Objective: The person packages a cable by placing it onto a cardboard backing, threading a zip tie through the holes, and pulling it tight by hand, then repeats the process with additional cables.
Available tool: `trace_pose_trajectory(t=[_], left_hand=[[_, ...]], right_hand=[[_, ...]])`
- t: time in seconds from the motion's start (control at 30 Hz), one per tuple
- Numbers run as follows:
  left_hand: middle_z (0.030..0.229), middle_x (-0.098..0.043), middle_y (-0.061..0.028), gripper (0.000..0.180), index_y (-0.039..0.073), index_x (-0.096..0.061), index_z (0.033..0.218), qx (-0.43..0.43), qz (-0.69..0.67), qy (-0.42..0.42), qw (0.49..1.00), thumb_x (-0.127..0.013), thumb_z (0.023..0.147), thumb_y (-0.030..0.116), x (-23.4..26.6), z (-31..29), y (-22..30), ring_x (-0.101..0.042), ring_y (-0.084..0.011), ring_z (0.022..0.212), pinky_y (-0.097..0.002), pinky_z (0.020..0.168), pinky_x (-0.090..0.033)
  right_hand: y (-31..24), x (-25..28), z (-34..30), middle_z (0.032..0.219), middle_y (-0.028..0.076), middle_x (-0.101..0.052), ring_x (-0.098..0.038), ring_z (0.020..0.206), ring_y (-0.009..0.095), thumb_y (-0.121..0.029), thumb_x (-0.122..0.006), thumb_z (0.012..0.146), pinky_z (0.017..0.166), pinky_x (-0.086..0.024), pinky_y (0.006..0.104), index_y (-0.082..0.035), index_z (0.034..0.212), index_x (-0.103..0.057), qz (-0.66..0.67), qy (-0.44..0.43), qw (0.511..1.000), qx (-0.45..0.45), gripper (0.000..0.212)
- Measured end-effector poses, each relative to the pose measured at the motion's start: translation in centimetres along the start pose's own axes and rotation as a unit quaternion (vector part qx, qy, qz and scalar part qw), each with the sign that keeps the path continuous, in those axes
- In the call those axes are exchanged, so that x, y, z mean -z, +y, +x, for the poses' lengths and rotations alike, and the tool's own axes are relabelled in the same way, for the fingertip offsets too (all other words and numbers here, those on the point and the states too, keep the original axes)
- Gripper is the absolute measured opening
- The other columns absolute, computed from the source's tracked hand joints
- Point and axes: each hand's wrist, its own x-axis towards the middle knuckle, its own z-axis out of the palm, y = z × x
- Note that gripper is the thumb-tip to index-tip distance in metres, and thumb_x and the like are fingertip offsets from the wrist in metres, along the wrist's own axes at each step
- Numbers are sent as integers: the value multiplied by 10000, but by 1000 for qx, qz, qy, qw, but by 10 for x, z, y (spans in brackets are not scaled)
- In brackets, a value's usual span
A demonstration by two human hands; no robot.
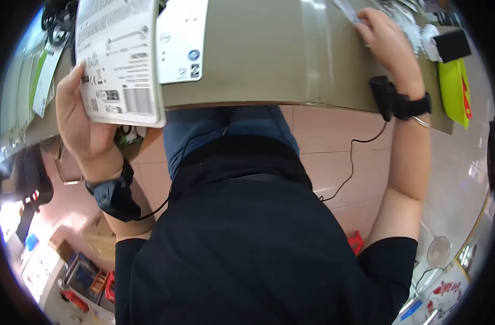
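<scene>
My left hand grips a flat white printed package by its left edge and lower corner. Small drawings and a barcode show on the side that faces me. Behind it, a white card with rounded corners lies on the brown tabletop. Out at the far right, my right hand has its fingers closed on a clear plastic piece, beside a heap of clear plastic pieces. Part of that plastic runs out of the picture at the top.
At the left edge stand clear plastic packs and cards, with black cables above them. A yellow-green pouch and a black block sit at the table's right end. A thin cable hangs from my right wrist.
</scene>
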Motion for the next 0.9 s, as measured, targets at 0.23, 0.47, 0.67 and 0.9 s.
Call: trace_pose_trajectory(t=[0.23,0.47,0.67,0.9], left_hand=[[1255,-571,-210,417,-61,-455,1282,52,-127,-80,987,-476,996,242,-11,11,-15,-608,-276,1114,-411,924,-535],[1216,-594,-190,378,-40,-463,1288,12,8,46,999,-478,997,201,-21,13,-17,-624,-257,1087,-394,906,-544],[1225,-590,-166,364,-17,-485,1282,-7,157,98,983,-531,972,167,-36,2,-30,-627,-229,1060,-363,893,-533],[1216,-594,-147,372,-6,-483,1300,-69,227,125,963,-542,963,142,-64,8,-38,-612,-224,1059,-358,880,-514]], right_hand=[[-8,20,9,769,181,-627,-619,739,308,-84,-642,751,676,-478,388,3,866,-640,80,15,995,-65,144],[-24,49,16,715,75,-634,-598,655,146,-61,-624,819,563,-436,283,13,823,-616,172,137,965,-143,74],[-88,57,-5,930,38,-666,-612,853,117,-238,-582,929,756,-478,255,-29,1050,-628,653,7,752,-94,246],[-133,22,-13,857,2,-632,-539,756,50,-193,-551,954,685,-426,200,-41,1004,-624,802,-89,570,-154,176]])
